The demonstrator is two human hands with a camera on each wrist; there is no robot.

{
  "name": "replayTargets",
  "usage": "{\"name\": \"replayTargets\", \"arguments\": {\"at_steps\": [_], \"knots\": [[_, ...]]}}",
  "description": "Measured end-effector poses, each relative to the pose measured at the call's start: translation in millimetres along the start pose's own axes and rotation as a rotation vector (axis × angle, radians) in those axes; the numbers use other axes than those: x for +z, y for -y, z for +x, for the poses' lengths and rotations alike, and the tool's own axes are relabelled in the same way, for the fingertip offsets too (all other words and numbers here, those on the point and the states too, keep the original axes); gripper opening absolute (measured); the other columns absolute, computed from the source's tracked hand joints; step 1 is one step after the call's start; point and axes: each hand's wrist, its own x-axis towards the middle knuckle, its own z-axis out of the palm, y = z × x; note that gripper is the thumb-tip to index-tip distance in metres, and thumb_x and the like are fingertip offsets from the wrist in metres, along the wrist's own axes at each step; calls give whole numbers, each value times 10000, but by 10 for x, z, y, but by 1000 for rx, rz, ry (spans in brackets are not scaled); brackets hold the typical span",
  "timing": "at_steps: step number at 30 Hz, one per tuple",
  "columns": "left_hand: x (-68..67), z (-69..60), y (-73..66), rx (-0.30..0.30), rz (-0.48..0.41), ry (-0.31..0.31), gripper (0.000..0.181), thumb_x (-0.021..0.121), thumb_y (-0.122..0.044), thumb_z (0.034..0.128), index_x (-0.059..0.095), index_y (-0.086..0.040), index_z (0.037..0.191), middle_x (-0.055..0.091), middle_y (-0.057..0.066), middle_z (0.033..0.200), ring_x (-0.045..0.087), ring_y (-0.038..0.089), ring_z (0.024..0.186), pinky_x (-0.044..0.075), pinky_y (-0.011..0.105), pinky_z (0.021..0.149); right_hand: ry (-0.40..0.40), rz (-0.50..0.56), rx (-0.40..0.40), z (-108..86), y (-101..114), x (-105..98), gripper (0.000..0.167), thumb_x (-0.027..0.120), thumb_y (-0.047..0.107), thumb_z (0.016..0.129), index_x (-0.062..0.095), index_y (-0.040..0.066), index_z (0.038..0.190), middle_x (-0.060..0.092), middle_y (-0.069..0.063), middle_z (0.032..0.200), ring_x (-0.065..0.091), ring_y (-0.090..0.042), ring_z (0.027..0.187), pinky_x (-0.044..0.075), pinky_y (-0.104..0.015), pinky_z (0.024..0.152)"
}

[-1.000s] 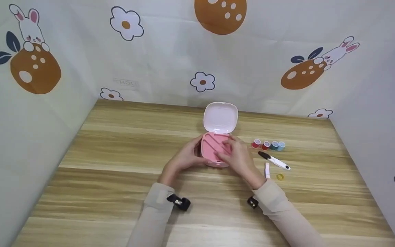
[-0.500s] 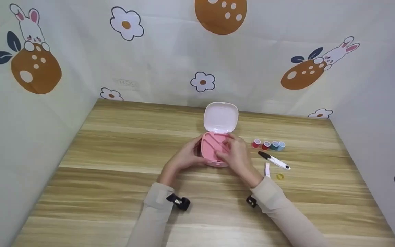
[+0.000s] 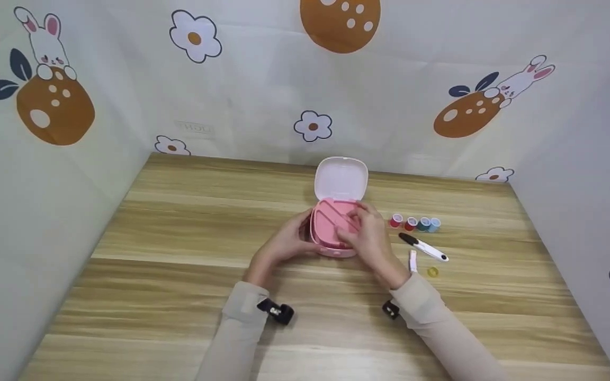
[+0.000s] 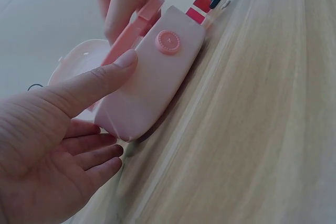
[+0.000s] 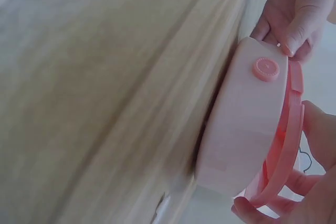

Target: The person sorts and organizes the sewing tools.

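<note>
Pinching the pink tray (image 3: 329, 231), the right hand (image 3: 372, 241) holds it aslant, seemingly midway, neither seated in nor clear of the unlidded box (image 3: 337, 253) on the bench (image 3: 188, 238), the left hand (image 3: 287, 239) loosely gripping the box's side, spools (image 3: 411, 225) lying outside.

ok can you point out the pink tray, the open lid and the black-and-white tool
pink tray (image 3: 330, 228): head view, on its upper face
open lid (image 3: 341, 180): head view, on its inner face
black-and-white tool (image 3: 428, 250): head view, on its white part
</note>
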Motion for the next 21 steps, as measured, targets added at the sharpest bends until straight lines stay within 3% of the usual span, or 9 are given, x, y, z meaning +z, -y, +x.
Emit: {"name": "replayTargets", "arguments": {"at_steps": [6, 12, 21], "knots": [[-11, -20, -21, -39, 59, -14, 1000, 890, -58, 781, 337, 73, 1604, 419, 271, 1628, 406, 393, 1520, 308, 462, 1295, -28, 44, -38, 1, -15, -74, 315, 893, 103, 783, 741, -59, 1006, 633, -293, 1400, 625, -478, 1266, 540, -551, 1082], [-19, -27, -27, -64, 34, -12, 1026, 892, -45, 778, 300, 104, 1603, 375, 281, 1650, 368, 392, 1543, 276, 443, 1308, -34, 47, -39, 7, -54, -137, 318, 886, 109, 789, 744, -61, 1017, 627, -297, 1418, 617, -490, 1277, 533, -571, 1079], [-5, -11, -33, -18, 37, -9, 1016, 903, -21, 749, 354, 67, 1599, 440, 259, 1618, 417, 376, 1517, 305, 436, 1298, -16, 29, -23, 19, -88, -257, 338, 875, 130, 811, 745, -61, 1058, 610, -291, 1445, 641, -467, 1240, 588, -538, 984]]}}
